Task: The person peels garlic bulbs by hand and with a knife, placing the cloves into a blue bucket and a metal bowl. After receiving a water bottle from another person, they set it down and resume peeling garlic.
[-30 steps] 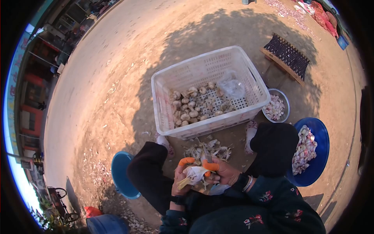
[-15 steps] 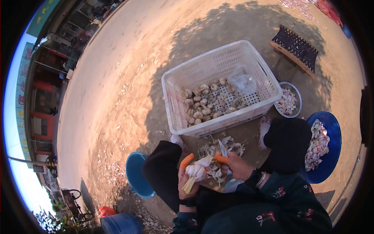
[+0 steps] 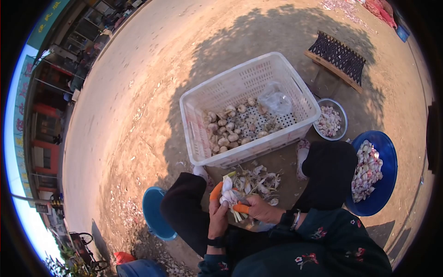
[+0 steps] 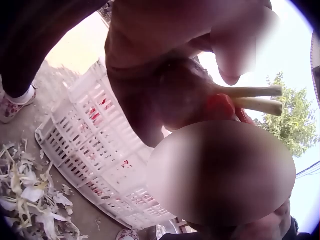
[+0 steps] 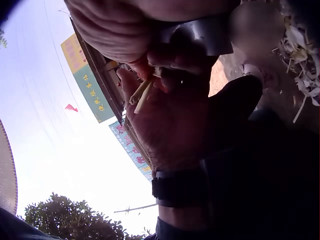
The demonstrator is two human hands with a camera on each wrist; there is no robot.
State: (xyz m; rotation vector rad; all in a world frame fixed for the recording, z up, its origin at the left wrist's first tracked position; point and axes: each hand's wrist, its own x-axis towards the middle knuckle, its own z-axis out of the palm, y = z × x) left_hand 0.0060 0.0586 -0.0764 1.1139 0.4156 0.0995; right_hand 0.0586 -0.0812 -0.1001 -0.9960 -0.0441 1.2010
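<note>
My left hand point(image 3: 218, 219) grips a garlic bulb point(image 3: 227, 193) with peeled-back white skin, its cut pale stems point(image 3: 238, 215) pointing down toward my lap. Against the bulb's right side, my right hand point(image 3: 266, 211) holds a small knife, whose metal point(image 5: 217, 37) shows in the right wrist view. Orange covers point(image 3: 241, 208) wrap some fingers of both hands. In the left wrist view the stems point(image 4: 257, 102) stick out beside the fingers, and the bulb is mostly hidden. The knife's tip is hidden.
Beyond my feet stands a white crate point(image 3: 251, 154) with garlic bulbs and a plastic bag. Loose skins point(image 3: 260, 180) lie between my feet. To the right are a metal bowl point(image 3: 345, 121) and a blue basin point(image 3: 390, 159) of cloves; at left, a blue bucket point(image 3: 152, 214).
The bulb has turned in my left hand, its stems swinging from lower left to lower right. My right hand has brought the knife back from pointing outward to against the bulb.
</note>
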